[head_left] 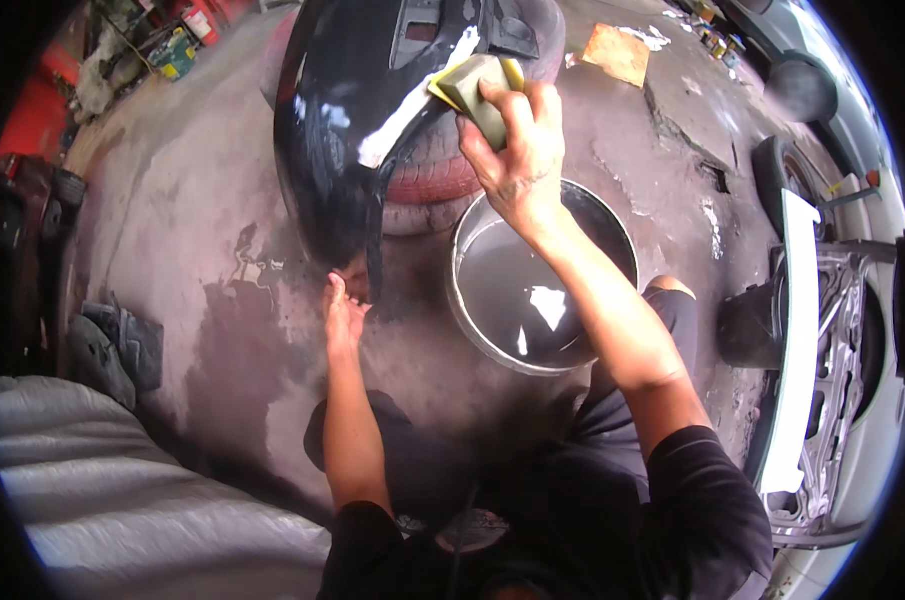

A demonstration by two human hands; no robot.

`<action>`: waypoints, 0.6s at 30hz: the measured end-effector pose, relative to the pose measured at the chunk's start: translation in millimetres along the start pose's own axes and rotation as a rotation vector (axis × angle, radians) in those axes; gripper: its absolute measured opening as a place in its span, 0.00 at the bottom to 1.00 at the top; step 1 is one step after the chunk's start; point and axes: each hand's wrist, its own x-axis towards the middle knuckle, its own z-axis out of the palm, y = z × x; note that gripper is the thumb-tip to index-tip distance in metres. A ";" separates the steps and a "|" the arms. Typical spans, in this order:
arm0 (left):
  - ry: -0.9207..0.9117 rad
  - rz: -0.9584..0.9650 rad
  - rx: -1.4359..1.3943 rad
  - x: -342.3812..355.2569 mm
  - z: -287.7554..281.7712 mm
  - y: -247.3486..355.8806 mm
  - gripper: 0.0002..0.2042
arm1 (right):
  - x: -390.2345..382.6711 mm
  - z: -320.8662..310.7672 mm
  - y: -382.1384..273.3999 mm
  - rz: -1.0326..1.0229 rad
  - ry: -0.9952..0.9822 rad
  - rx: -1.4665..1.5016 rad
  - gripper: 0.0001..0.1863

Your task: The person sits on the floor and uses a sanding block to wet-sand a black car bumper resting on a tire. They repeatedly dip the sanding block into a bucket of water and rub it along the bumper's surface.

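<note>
A black car bumper (317,150) with a streak of white filler (404,123) along its edge rests on a tire (437,180). In my right hand (522,165) is a grey-green sanding block (480,90), with yellow sandpaper (442,92) showing at its sides. The block is by the bumper's right side, near the upper part of the white streak. My left hand (344,318) is at the bumper's near end, thumb along its outer side; the other fingers are partly hidden there. Below my right forearm stands a round bucket (462,300) of dark water.
An orange sheet (615,55) lies on the floor beyond. To the right are a wheel (787,175), a white panel (794,350) and a bare car door (842,350). A silvery cover (122,490) fills the lower left, with dark parts (122,345) behind it.
</note>
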 end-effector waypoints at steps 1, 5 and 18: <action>0.021 -0.019 -0.005 -2.2 -0.9 -0.3 0.35 | 3.0 2.8 -2.7 0.039 0.027 -0.021 0.22; 0.036 -0.050 -0.013 -5.8 7.2 3.7 0.34 | -26.4 3.0 -33.7 -0.280 -0.184 0.081 0.14; 0.077 -0.075 0.018 -1.0 1.3 5.0 0.34 | -8.6 -1.0 4.8 0.052 -0.037 0.020 0.27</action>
